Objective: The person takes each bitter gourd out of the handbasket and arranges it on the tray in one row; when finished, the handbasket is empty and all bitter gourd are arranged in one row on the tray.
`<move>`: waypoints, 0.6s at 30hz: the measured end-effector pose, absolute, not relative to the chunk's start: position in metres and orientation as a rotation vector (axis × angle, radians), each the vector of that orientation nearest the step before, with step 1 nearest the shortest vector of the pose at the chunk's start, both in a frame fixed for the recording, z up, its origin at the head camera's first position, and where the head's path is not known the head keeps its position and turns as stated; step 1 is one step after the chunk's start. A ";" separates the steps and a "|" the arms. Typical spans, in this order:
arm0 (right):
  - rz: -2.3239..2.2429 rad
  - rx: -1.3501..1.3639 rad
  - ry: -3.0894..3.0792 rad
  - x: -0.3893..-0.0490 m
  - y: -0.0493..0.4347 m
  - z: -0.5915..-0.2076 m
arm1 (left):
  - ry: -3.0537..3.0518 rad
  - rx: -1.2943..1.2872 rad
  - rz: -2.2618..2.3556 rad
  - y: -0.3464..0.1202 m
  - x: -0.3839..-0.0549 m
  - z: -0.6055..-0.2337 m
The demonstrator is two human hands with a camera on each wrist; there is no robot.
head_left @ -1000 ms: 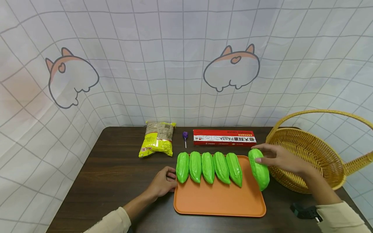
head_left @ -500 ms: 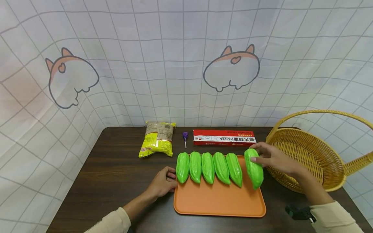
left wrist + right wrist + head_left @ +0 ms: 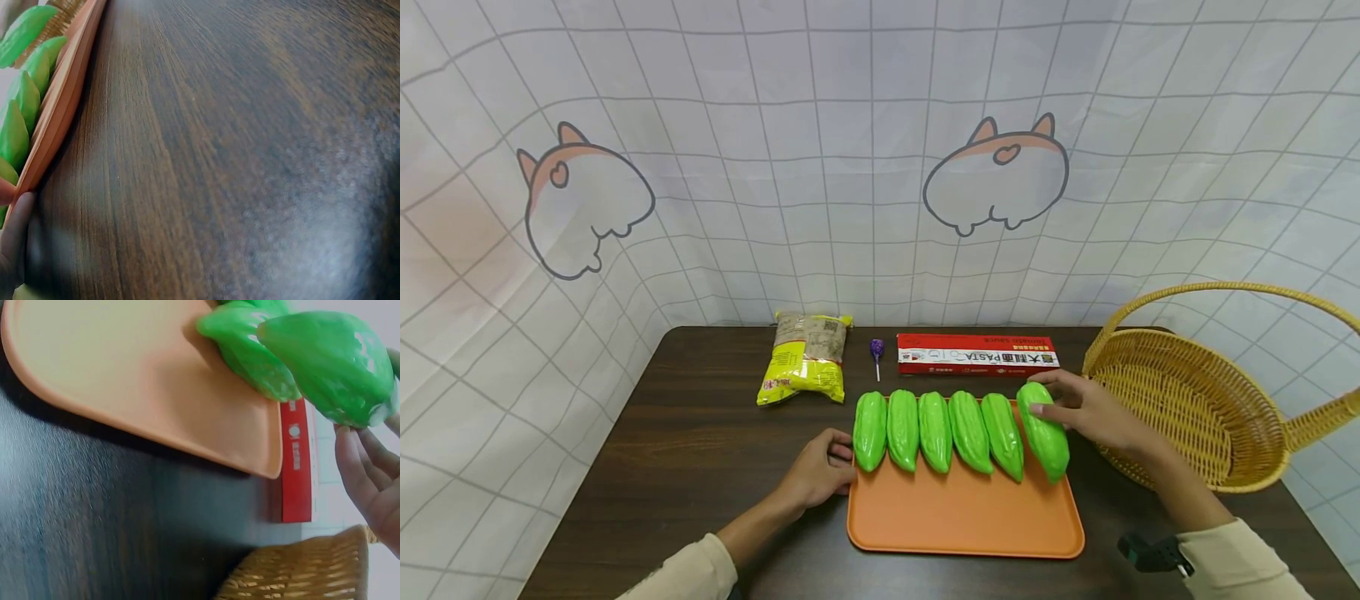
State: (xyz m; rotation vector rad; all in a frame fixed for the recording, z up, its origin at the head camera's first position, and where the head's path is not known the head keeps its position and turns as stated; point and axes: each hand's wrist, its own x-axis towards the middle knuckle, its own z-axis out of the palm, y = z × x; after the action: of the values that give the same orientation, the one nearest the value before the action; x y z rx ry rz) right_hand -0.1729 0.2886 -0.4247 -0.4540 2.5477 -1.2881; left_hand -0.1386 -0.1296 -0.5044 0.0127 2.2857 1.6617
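My right hand (image 3: 1087, 412) holds a bright green, ridged bitter melon (image 3: 1047, 442) by its far end, thumb on one side and fingers on the other. In the right wrist view this bitter melon (image 3: 337, 365) hangs over the orange tray (image 3: 125, 381), its pointed end aimed inward. Several matching bitter melons (image 3: 935, 433) lie side by side along the far half of the tray (image 3: 962, 521), points toward me. At the tray's left rim my left hand (image 3: 820, 471) pinches the edge; in the left wrist view its thumb (image 3: 17, 228) presses the rim's outside.
A wicker basket (image 3: 1180, 408) with a tall handle stands right of the tray. Behind the tray lie a red pasta box (image 3: 977, 355), a purple lollipop (image 3: 877, 348) and a yellow bag (image 3: 805, 358). A white grid-patterned cloth (image 3: 850, 167) hangs behind the dark wooden table (image 3: 700, 433).
My right hand has moved left with the bitter melon, from the tray's right edge to beside the row. The left hand and the other bitter melons have stayed in place.
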 end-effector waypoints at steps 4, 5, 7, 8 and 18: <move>-1.298 -0.427 2.553 -0.174 0.283 -0.429 | 2.285 0.013 1.661 -0.130 -0.138 -0.503; -1.295 -0.418 2.557 -0.174 0.282 -0.430 | 2.287 0.014 1.661 -0.129 -0.138 -0.503; -1.301 -0.392 2.561 -0.175 0.280 -0.433 | 2.289 0.015 1.660 -0.129 -0.138 -0.503; -1.302 -0.375 2.567 -0.175 0.280 -0.434 | 2.290 0.017 1.662 -0.129 -0.138 -0.503; -1.253 -0.272 2.658 -0.176 0.274 -0.442 | 2.288 0.023 1.668 -0.130 -0.139 -0.504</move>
State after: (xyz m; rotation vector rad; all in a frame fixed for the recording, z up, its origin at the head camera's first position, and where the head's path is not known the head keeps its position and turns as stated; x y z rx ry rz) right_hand -0.1759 0.2739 -0.4422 -0.2720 2.6581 -1.2532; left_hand -0.1388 -0.1299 -0.5045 0.0225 2.2884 1.6684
